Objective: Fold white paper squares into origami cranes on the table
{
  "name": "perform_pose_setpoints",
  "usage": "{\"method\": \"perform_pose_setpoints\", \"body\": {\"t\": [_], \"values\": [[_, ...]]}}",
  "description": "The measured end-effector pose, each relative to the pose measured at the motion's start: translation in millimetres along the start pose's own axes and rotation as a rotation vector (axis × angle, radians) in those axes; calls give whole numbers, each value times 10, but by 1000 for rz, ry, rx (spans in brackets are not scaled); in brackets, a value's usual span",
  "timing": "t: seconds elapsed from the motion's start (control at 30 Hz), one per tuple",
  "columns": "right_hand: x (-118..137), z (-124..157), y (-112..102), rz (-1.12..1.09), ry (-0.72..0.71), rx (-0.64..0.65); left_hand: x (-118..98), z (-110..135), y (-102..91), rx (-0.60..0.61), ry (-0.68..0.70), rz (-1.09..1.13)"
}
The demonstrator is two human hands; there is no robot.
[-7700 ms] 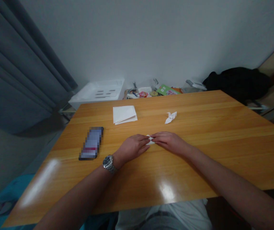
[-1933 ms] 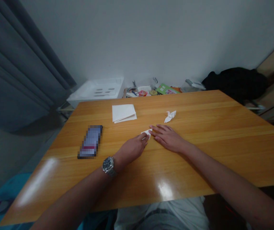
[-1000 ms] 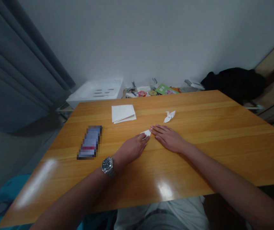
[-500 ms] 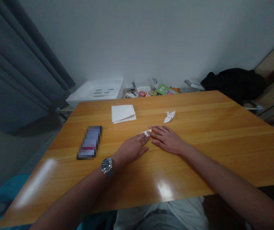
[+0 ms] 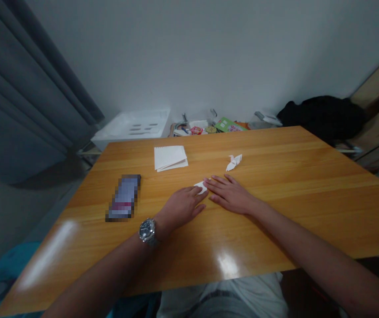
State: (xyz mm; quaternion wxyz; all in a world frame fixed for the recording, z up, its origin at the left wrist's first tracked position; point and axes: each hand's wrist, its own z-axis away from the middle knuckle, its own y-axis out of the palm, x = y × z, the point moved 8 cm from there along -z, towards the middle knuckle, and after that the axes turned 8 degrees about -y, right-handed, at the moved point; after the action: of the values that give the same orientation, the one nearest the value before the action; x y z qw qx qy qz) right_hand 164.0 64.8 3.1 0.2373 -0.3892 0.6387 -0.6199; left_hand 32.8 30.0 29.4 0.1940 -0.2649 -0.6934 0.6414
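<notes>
Left hand (image 5: pixel 181 206) flat and ungripping, fingertips resting on a small piece of folded white paper (image 5: pixel 201 187), open right hand (image 5: pixel 231 197) just beside it, on a wooden table (image 5: pixel 275 212), paper origami crane (image 5: pixel 233 162) nearby

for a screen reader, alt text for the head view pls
Two bare hands rest on a wooden table, the left hand's fingertips on a small piece of folded white paper and the right hand's just beside it. A paper crane, a folded paper sheet and a blurred phone lie nearby.

Wooden table (image 5: pixel 275 150) with origami crane (image 5: pixel 233 163), paper (image 5: pixel 170 158), phone (image 5: pixel 123 197)
</notes>
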Motion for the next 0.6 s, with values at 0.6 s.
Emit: {"method": "perform_pose_setpoints", "body": {"t": [0.6], "values": [[-182,-18,-17,-27,103,-136,3,-9,-23,8,-7,17]]}}
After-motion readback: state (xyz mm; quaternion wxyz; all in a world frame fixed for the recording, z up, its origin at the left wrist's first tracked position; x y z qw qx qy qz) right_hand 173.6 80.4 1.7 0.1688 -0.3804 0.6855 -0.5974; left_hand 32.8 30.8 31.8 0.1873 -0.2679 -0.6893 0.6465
